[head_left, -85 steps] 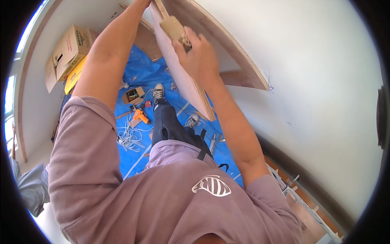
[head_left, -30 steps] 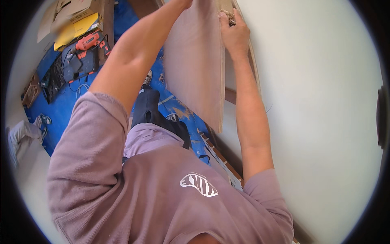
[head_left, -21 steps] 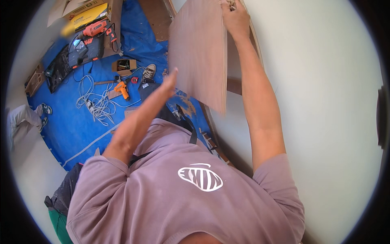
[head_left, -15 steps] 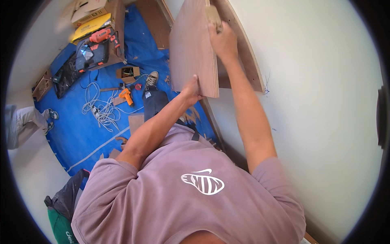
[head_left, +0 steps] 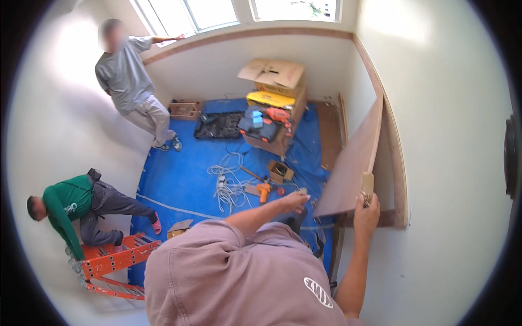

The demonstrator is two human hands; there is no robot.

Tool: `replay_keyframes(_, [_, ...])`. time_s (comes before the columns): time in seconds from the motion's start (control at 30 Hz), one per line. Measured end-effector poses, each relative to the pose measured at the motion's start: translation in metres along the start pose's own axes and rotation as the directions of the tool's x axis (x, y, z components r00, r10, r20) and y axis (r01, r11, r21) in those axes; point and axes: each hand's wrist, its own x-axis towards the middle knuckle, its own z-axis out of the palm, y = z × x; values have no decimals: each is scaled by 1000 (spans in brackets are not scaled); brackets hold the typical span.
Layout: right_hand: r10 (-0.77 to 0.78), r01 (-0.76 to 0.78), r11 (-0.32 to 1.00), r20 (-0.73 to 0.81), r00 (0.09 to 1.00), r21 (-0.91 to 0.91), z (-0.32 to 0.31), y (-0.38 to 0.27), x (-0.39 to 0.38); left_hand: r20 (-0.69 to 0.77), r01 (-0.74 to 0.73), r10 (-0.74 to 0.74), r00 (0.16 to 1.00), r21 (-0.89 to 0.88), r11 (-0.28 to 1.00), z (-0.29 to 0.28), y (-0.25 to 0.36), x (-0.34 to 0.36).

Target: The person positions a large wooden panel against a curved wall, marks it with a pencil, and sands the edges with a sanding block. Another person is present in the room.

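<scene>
My right hand is closed around the lower end of a pale, flat, block-shaped piece, with something small and metallic-looking by the fingers. That piece is up against the front edge of a tilted plywood panel. The panel leans out from a wooden frame on the right wall. My left hand is off the panel, to its left, fingers closed at a small greyish thing that I cannot make out.
A blue sheet covers the floor, with a coiled cable, an orange power tool and a small open box. Stacked cartons stand behind. At left, one person bends over an orange ladder; another stands near the window.
My left hand has let go of the panel's lower edge and moved away to its left. The view has swung up and left, bringing the window and two people into sight.
</scene>
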Motion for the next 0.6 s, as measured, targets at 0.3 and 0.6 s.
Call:
replay_keyframes(0.3, [37,-37,999,3,999,-18,9,9,3,-580,480,-276,766,231,846,-155,-212,-65])
replay_keyframes(0.6, [190,-196,976,70,979,94,-5,-18,23,-440,408,-543,715,-368,835,-164,-272,-129])
